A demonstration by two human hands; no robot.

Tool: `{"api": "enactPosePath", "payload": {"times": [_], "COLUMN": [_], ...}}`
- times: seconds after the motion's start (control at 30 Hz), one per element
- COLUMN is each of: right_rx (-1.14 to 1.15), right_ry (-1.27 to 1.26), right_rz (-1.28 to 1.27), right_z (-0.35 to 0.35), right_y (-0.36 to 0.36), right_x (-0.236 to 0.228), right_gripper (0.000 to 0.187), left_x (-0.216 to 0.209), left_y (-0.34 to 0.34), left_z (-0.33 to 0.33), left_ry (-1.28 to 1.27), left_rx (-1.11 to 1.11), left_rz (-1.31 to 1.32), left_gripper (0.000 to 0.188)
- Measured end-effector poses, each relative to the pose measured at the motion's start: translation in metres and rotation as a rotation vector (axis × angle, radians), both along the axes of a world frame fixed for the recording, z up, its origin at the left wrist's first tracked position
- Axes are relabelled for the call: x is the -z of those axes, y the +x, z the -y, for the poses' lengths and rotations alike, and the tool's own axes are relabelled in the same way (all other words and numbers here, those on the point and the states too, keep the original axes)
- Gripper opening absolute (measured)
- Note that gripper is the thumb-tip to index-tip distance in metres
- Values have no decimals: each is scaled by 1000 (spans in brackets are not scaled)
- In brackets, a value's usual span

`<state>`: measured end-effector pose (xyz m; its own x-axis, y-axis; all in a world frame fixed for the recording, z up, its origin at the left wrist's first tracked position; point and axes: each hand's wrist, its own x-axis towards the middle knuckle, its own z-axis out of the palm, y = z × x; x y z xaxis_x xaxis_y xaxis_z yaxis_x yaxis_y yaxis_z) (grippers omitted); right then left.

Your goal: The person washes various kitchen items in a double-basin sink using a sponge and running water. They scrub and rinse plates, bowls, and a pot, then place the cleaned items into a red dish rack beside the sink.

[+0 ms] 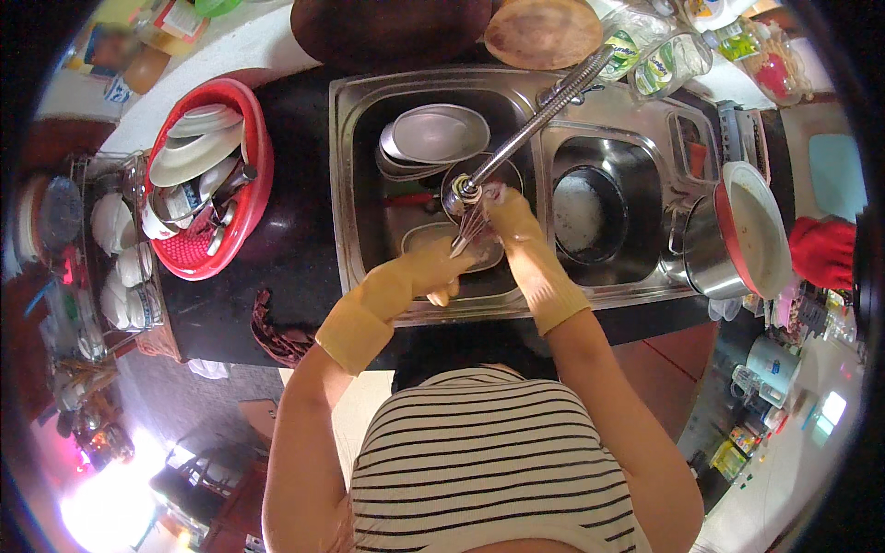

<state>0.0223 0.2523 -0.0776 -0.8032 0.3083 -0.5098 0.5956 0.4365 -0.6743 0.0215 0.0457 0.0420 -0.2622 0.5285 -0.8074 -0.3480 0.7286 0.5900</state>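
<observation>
A silvery whisk (471,224) is slanting just on the near side of the head of the spring-necked faucet (539,118). Its long axis is running from near left to far right, the wires pointing away from the person, towards the faucet head, the handle pointing back. Thin wires are bowing slightly and gathering into a narrow, shiny handle. Nearer than the faucet head, the yellow-gloved left hand (433,269) is gripping that handle. Just right of the faucet head, the right hand (512,219), gloved alike, is curling beside the wires; I can't tell what it is gripping. Oval metal dishes (441,134) are sitting beyond the faucet head, leftwards.
</observation>
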Motion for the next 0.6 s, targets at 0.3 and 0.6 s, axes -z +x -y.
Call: {"api": "enactPosePath", "payload": {"times": [0.3,0.6], "right_rx": [538,39], "right_ry": [-994,26], "right_rz": [-285,89], "right_z": [65,22], "right_y": [51,10], "right_x": [-12,33], "right_gripper": [38,53], "left_x": [59,26], "left_y": [12,33], "left_z": [-10,-31], "left_ry": [-46,-380], "left_rx": [-464,76], "left_rz": [263,-268], "left_gripper": [44,41]}}
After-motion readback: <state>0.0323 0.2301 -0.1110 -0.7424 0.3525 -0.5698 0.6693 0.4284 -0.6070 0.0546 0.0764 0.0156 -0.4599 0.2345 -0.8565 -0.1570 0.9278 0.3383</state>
